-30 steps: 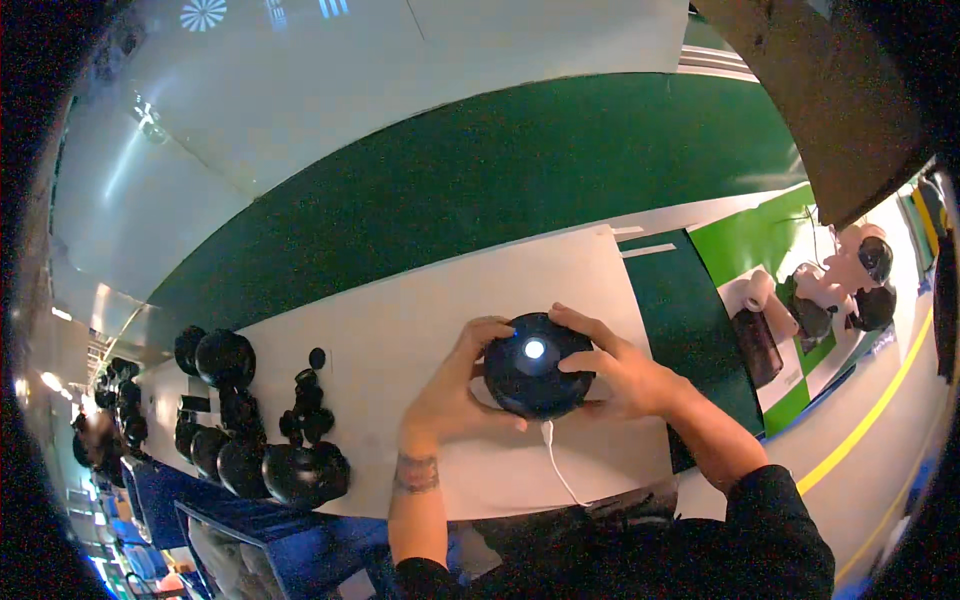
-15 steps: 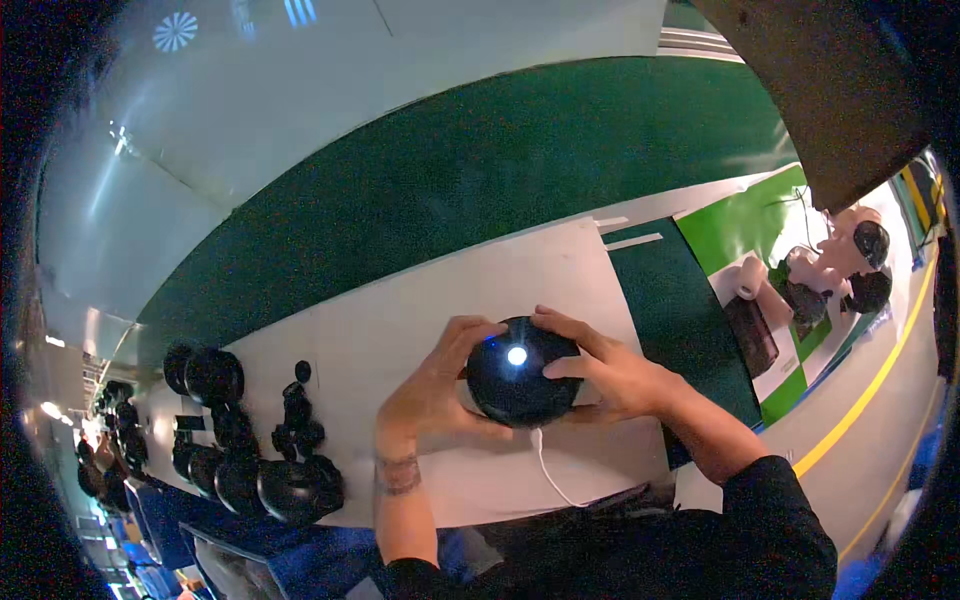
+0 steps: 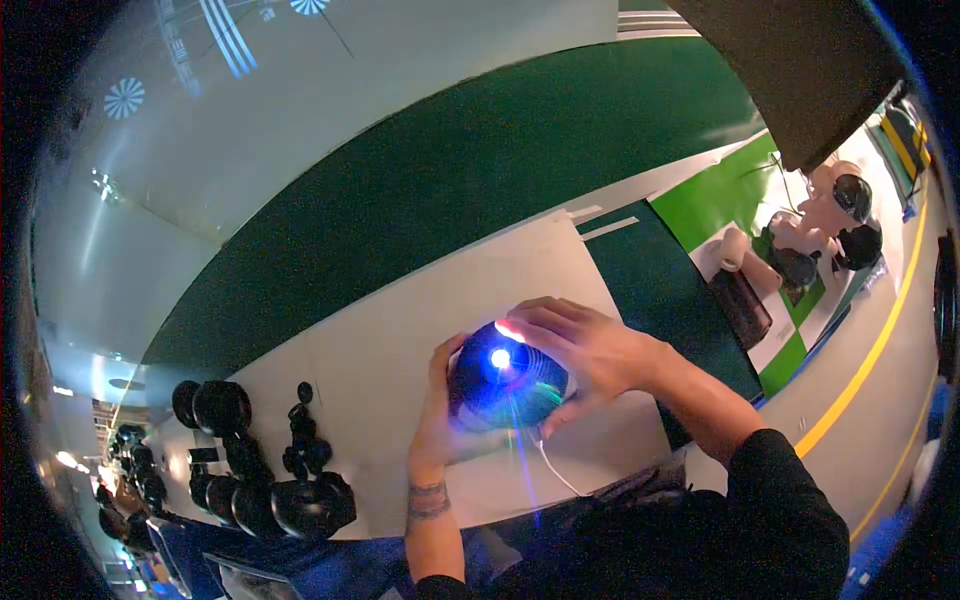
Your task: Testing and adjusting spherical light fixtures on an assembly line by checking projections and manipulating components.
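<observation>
Between my hands is a round black projector (image 3: 512,398) with a brightly glowing lens; coloured rays flare across its surface. A white cable (image 3: 556,470) runs from its near side toward the table edge. My left hand (image 3: 437,400) is wrapped round the projector's left side, its fingers partly hidden behind it. Over the upper right side arches my right hand (image 3: 590,350), its thumb low on the near right. One of its fingertips lies at the lens and is lit red. The projector is over a white board (image 3: 400,310); whether it rests on it I cannot tell.
Several black round devices (image 3: 300,508) stand in rows at the left. A green mat (image 3: 330,230) stretches along the back, below a pale wall (image 3: 300,90) with light patterns. Pinkish-white parts (image 3: 815,215) and a dark brown block (image 3: 742,305) lie right. A dark panel (image 3: 800,80) overhangs.
The projector has turned, and its light flares more strongly. My right hand has shifted over its top, with a finger at the lens. The patterns on the wall have moved as the view shifted.
</observation>
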Action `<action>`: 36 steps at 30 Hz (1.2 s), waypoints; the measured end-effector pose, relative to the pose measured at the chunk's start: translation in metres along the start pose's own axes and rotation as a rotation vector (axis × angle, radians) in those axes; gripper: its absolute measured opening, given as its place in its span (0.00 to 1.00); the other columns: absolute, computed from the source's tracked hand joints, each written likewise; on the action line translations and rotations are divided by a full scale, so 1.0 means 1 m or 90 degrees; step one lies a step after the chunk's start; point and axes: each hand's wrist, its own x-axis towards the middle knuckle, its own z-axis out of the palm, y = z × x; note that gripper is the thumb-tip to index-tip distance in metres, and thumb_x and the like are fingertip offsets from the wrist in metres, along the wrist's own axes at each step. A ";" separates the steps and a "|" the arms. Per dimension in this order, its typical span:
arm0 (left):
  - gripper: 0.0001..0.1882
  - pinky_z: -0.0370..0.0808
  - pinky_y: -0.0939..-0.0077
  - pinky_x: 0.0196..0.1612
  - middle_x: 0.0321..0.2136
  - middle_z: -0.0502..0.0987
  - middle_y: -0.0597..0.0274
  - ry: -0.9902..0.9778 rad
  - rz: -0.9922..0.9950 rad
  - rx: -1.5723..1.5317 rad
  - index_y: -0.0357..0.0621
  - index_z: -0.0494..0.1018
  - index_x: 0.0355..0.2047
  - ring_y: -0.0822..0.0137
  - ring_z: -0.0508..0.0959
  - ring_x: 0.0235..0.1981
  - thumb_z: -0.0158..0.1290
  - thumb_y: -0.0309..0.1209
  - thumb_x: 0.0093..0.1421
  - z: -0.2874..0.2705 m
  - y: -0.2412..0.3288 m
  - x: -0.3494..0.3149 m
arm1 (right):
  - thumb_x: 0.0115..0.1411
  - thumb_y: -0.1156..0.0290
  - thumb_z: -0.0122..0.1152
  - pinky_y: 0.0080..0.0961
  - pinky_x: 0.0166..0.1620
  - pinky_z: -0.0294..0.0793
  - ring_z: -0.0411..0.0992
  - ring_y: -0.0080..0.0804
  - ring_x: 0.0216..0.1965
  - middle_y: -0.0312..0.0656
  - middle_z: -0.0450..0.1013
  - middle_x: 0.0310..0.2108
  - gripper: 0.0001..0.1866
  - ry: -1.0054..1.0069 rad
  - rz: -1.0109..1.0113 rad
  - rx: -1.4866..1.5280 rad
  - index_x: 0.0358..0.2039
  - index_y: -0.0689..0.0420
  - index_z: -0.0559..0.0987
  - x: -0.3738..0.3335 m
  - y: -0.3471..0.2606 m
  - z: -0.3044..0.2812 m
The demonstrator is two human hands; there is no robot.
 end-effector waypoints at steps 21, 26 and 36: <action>0.72 0.58 0.58 0.67 0.61 0.60 0.53 0.082 -0.111 -0.124 0.39 0.50 0.64 0.55 0.62 0.63 0.78 0.49 0.21 0.010 0.006 0.000 | 0.36 0.36 0.73 0.48 0.60 0.63 0.63 0.58 0.57 0.61 0.62 0.56 0.67 0.004 0.075 0.030 0.66 0.66 0.51 0.013 -0.022 -0.027; 0.58 0.64 0.65 0.62 0.57 0.67 0.56 0.042 -0.162 -0.239 0.40 0.56 0.63 0.61 0.67 0.59 0.77 0.39 0.34 0.004 -0.003 -0.006 | 0.37 0.40 0.76 0.44 0.58 0.65 0.67 0.56 0.52 0.59 0.66 0.53 0.67 0.061 0.140 0.142 0.67 0.67 0.50 0.008 -0.020 -0.013; 0.24 0.68 0.75 0.51 0.43 0.74 0.63 0.352 -0.427 -0.322 0.40 0.69 0.52 0.72 0.72 0.45 0.47 0.49 0.68 0.035 -0.001 -0.038 | 0.46 0.45 0.74 0.38 0.64 0.59 0.62 0.50 0.62 0.62 0.62 0.60 0.60 0.092 0.409 0.414 0.66 0.69 0.53 0.000 -0.026 0.007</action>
